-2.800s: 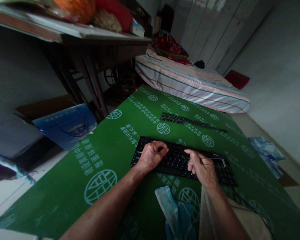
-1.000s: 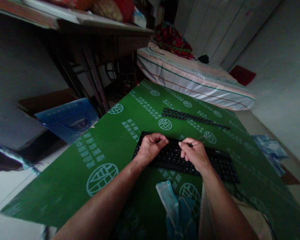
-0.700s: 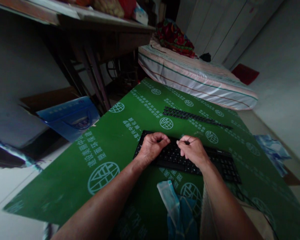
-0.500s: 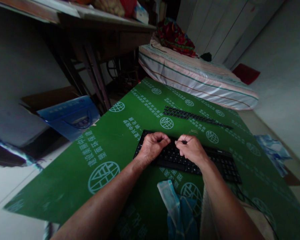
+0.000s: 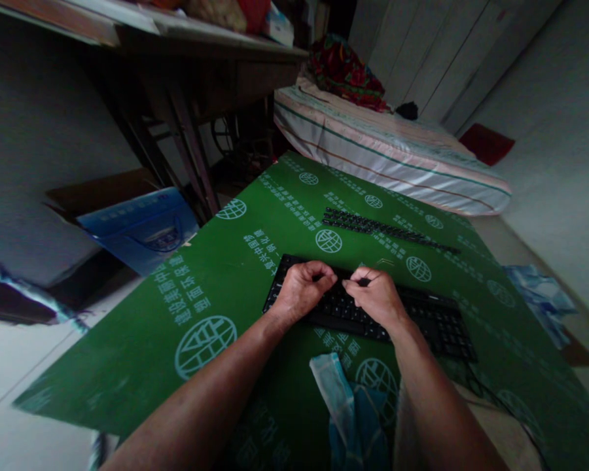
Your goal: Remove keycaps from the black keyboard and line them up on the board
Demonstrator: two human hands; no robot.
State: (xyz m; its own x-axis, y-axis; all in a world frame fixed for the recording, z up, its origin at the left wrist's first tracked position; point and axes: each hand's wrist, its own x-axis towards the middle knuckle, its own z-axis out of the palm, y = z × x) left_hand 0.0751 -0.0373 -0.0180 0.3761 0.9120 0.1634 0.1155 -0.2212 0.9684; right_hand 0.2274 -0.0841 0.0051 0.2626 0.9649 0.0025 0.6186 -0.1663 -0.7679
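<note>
A black keyboard lies at an angle on the green board in front of me. Over its upper left part, my left hand is closed in a pinch. My right hand pinches too, close beside it with a small gap between the fingertips. Whatever sits in either pinch is too small and dark to name. Behind the keyboard, several black keycaps lie in long rows. Small thin wire pieces rest just beyond my right hand.
A blue checked cloth lies at the near side, by a beige cloth and the keyboard's cable. At the left are a wooden table and a blue bag. Past the board stands a bed.
Both hands stay over the keyboard in nearly the same place. The fingers of my right hand have shifted slightly at the pinch. The whole view has drifted a little.
</note>
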